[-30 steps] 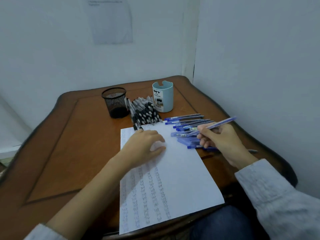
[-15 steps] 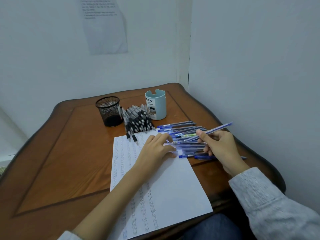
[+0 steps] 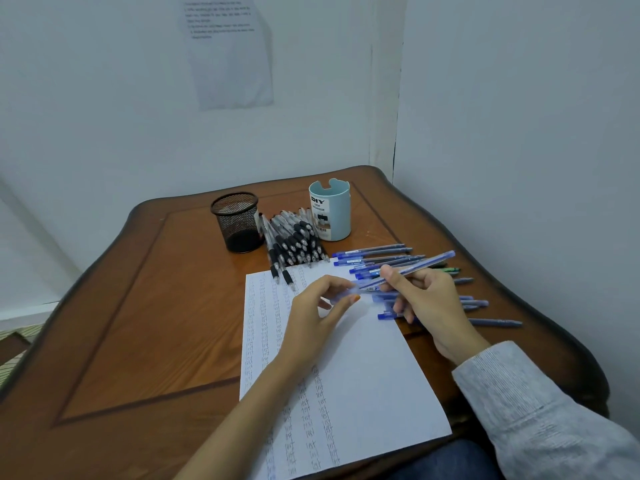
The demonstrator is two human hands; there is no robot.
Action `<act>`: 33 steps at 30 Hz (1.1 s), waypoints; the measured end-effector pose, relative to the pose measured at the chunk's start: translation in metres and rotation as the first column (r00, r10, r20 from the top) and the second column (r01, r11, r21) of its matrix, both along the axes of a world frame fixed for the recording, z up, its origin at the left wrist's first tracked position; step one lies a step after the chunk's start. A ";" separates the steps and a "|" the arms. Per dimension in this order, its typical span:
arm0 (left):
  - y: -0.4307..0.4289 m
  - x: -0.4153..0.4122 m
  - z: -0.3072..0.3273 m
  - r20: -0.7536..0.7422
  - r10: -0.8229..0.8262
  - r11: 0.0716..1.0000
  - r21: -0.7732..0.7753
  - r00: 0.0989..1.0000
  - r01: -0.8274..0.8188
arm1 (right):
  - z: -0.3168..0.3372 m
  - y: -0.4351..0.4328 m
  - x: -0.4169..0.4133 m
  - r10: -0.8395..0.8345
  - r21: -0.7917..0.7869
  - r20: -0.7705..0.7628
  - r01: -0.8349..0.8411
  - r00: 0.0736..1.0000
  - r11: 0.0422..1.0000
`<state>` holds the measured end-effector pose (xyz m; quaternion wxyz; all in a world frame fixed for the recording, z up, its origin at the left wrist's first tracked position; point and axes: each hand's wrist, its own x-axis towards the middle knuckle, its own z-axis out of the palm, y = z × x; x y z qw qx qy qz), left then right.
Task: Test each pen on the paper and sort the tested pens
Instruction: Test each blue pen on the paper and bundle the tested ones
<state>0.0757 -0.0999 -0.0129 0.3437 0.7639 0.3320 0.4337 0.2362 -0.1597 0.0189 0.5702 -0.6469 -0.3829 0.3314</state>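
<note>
My right hand [image 3: 427, 299] grips a blue pen [image 3: 420, 267] by its barrel, its rear end pointing up to the right. My left hand [image 3: 320, 311] pinches the pen's cap end [image 3: 346, 295] between thumb and fingers, just above the paper [image 3: 363, 368]. The white sheet lies on the table and carries columns of small written test marks. A pile of blue pens [image 3: 381, 256] lies right of the sheet, partly under my right hand. A bundle of black pens [image 3: 294, 242] lies at the sheet's top edge.
A black mesh pen cup [image 3: 237, 221] and a light blue desk organizer cup [image 3: 330, 209] stand at the back of the wooden table [image 3: 138, 306]. Walls close in behind and to the right. A printed sheet [image 3: 227, 46] hangs on the back wall.
My left hand lifted off the paper and moved right to take the pen's cap end. My right hand brought the pen toward it. The camera tilted up.
</note>
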 end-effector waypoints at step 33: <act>0.024 -0.039 0.010 -0.192 0.286 0.957 0.113 0.939 -0.268 | -0.002 0.005 0.000 0.097 0.049 -0.236 -0.088 0.967 0.995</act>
